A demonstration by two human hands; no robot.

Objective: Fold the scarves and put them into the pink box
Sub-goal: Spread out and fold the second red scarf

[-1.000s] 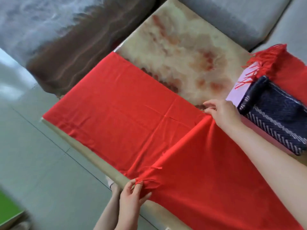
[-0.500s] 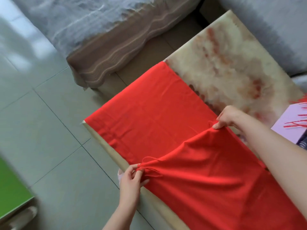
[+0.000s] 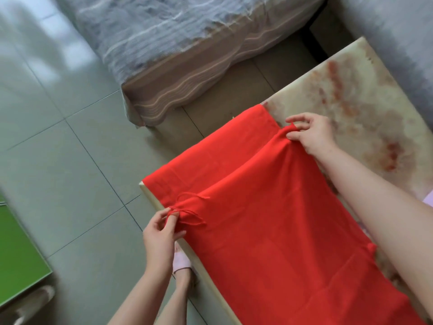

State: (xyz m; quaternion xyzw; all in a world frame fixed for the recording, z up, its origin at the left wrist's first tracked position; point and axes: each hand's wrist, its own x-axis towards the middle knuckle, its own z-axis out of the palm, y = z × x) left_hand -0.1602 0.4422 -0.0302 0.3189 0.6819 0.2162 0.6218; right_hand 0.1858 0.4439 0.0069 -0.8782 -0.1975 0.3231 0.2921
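A large red scarf (image 3: 269, 207) lies across the marbled table (image 3: 365, 97), its upper layer folded over the lower one. My left hand (image 3: 161, 231) pinches the near corner of the folded end, where loose fringe threads curl, at the table's front edge. My right hand (image 3: 309, 133) pinches the far corner of the same end, close to the scarf's far left end. A sliver of the pink box (image 3: 429, 200) shows at the right edge; the other scarves are out of view.
A sofa with a grey throw and brown striped cover (image 3: 187, 55) stands beyond the table's left end. Grey floor tiles (image 3: 70, 160) spread to the left. A green-topped surface (image 3: 16, 259) sits at the bottom left. My foot in a pink slipper (image 3: 181, 261) is beside the table.
Both hands have carried the folded end of the red scarf leftward over the lower layer, nearer its far end. The view has swung left; the pink box and other scarves have left the frame.
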